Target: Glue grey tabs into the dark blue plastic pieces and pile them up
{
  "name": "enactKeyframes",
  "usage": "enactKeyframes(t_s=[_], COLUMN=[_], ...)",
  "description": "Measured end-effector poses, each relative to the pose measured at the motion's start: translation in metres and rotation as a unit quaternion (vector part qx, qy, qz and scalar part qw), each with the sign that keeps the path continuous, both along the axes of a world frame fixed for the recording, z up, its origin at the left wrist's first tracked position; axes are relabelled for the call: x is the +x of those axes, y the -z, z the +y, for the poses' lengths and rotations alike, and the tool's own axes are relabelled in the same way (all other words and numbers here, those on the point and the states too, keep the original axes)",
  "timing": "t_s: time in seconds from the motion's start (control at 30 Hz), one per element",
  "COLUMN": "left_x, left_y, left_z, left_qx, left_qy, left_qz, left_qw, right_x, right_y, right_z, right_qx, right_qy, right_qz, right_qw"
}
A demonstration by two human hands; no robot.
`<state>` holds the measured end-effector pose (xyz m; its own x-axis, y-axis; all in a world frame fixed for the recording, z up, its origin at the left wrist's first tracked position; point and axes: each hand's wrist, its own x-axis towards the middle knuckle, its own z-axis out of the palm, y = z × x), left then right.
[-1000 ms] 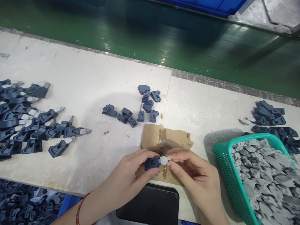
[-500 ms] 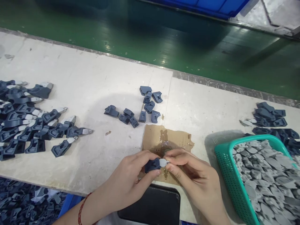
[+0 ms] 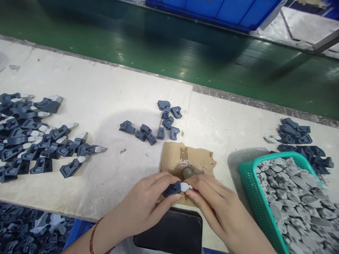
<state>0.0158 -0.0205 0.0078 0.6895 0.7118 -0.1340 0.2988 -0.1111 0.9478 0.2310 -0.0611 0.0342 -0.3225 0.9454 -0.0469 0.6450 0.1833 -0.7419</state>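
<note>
My left hand [image 3: 152, 203] pinches a dark blue-grey plastic piece [image 3: 172, 189] between thumb and fingers. A light grey plastic piece [image 3: 184, 187] sits at its right end, and my right hand [image 3: 215, 199] grips that by its outer tip. The two pieces are joined or pressed end to end; how deep one goes into the other cannot be seen. Just beyond my fingers, a round greyish-brown blob [image 3: 188, 172] rests on a brown cardboard scrap [image 3: 169, 155] with shiny wet-looking patches. A black phone-like slab [image 3: 172, 233] lies below my hands.
A green basket [image 3: 246, 173] holds many light grey pieces. Joined dark-and-grey pieces [image 3: 59, 132] are heaped at left. Loose dark pieces [image 3: 168, 122] lie mid-table, with more dark pieces [image 3: 293, 130] at right. A bin of dark parts [image 3: 23, 229] stands lower left; a blue crate [image 3: 203, 10] is beyond.
My right hand has turned over a little and its fingers have shifted on the grey piece's tip, uncovering the round blob. My left hand keeps its hold. The camera view has shifted slightly.
</note>
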Motion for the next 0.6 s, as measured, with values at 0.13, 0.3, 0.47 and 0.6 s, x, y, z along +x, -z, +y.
enactKeyframes(t_s=[0.13,0.3,0.47,0.6], left_x=[0.0,0.001,0.001,-0.009], left_y=[0.002,0.003,-0.002,-0.005], left_z=[-0.002,-0.001,-0.002,0.0], left_qx=[0.046,0.079,0.098,0.172], left_qy=[0.006,-0.01,-0.006,-0.016], left_qz=[0.013,-0.016,-0.03,0.024], left_qw=[0.999,0.997,0.995,0.985], right_x=[-0.004,-0.006,-0.004,0.017], right_y=[0.002,0.001,-0.007,-0.015], right_z=[-0.001,-0.005,-0.006,-0.011], right_qx=[0.012,-0.008,-0.021,0.011], right_qy=[-0.009,0.0,0.013,0.074], right_qz=[-0.001,0.01,0.022,0.012], right_qw=[1.0,1.0,0.999,0.997])
